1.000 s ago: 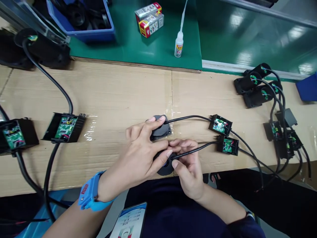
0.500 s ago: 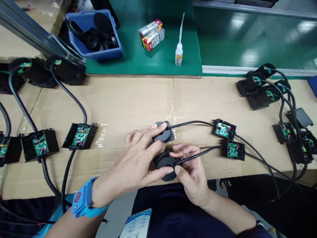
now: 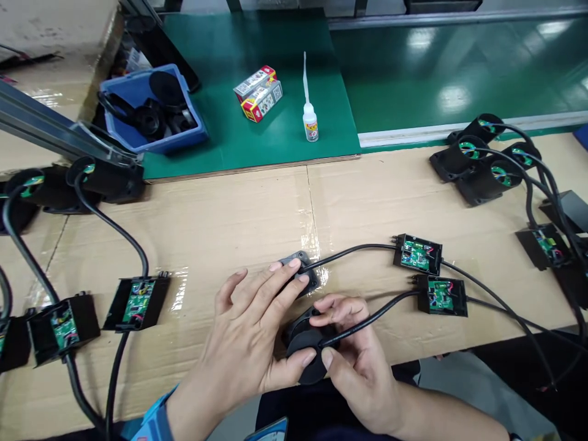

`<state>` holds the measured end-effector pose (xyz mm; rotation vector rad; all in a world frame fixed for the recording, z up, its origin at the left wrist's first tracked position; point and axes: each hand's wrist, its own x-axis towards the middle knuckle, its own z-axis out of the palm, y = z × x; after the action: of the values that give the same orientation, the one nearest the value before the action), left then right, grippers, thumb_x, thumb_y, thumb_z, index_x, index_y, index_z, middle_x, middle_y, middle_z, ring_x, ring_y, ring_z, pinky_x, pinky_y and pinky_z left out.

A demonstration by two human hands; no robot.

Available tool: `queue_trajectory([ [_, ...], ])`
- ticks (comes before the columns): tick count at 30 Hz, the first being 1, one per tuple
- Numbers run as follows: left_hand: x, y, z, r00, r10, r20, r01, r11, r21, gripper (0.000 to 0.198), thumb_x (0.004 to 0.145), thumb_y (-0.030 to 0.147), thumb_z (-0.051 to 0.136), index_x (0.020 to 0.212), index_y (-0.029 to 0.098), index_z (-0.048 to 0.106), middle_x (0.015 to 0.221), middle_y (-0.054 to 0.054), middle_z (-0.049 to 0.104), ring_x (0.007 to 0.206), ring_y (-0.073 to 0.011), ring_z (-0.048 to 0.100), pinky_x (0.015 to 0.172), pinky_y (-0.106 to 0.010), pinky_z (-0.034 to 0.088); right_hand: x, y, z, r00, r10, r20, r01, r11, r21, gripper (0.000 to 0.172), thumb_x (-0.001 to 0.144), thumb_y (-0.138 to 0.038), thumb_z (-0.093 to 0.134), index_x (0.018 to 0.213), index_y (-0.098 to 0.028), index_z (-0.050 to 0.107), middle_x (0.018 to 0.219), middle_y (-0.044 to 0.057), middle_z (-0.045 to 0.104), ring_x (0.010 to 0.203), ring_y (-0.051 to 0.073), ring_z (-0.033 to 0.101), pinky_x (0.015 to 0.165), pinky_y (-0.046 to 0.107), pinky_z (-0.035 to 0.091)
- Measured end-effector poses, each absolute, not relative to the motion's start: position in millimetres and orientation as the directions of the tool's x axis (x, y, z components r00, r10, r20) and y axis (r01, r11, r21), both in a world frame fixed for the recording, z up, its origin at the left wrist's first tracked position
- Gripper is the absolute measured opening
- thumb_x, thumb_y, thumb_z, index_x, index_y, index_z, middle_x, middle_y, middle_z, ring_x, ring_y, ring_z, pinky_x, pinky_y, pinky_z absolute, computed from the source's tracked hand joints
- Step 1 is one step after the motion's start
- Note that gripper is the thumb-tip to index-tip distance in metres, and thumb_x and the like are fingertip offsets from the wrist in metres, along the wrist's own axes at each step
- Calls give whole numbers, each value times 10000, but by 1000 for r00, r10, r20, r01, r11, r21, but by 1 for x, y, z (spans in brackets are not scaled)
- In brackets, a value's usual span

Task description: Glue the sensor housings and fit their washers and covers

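My right hand (image 3: 361, 361) pinches a black round cap (image 3: 315, 372) with a black cable (image 3: 376, 320) coming out of its middle. The cap sits tilted on a black part under it, near the table's front edge. My left hand (image 3: 257, 337) is spread open. Its thumb presses on the cap's face, while its fingers lie over a second black cap with a flanged base (image 3: 301, 256), mostly hidden beneath them. The cables lead right to two open black boxes, an upper box (image 3: 418, 253) and a lower box (image 3: 441, 295), both with green circuit boards.
More open boxes (image 3: 138, 303) and black cylindrical housings (image 3: 110, 180) lie at left, with others (image 3: 478, 165) clustered at right. A blue bin (image 3: 193, 131), small cartons (image 3: 260, 95) and a dropper bottle (image 3: 311, 125) stand on the green mat (image 3: 220, 153).
My left index finger has gone from the near cap to the far one, leaving the thumb on the near cap. The view has shifted, so the table sits lower.
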<state>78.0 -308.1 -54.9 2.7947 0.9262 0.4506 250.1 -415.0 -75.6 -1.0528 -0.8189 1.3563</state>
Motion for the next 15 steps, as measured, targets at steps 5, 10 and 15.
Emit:
queue_trajectory([
  [5, 80, -306, -51, 744, 635, 206, 578, -767, 278, 669, 971, 630, 460, 1481, 198, 501, 1492, -143, 598, 1380, -307, 519, 1263, -479, 101, 252, -411, -74, 68, 989, -129, -361, -96, -928, 238, 1000, -228, 569, 1211, -326, 517, 1273, 37, 493, 1229, 151, 525, 1093, 319, 462],
  [10, 73, -307, -59, 800, 544, 253, 527, -839, 135, 761, 959, 541, 506, 1593, 150, 348, 1553, -158, 537, 1463, -304, 436, 1260, -464, 71, 243, -408, -88, 166, 986, -29, -329, 28, -944, 265, 913, -257, 666, 1158, -262, 566, 1252, 77, 545, 1178, 197, 590, 1026, 357, 511],
  [15, 60, -297, -98, 773, 532, 345, 577, -816, -34, 732, 945, 503, 539, 1621, 306, 338, 1533, -45, 580, 1317, -287, 602, 970, -387, 439, 240, -389, -92, 258, 960, 110, -274, 182, -944, 270, 896, -373, 747, 1090, -224, 633, 1142, 76, 649, 1051, 228, 668, 864, 374, 596],
])
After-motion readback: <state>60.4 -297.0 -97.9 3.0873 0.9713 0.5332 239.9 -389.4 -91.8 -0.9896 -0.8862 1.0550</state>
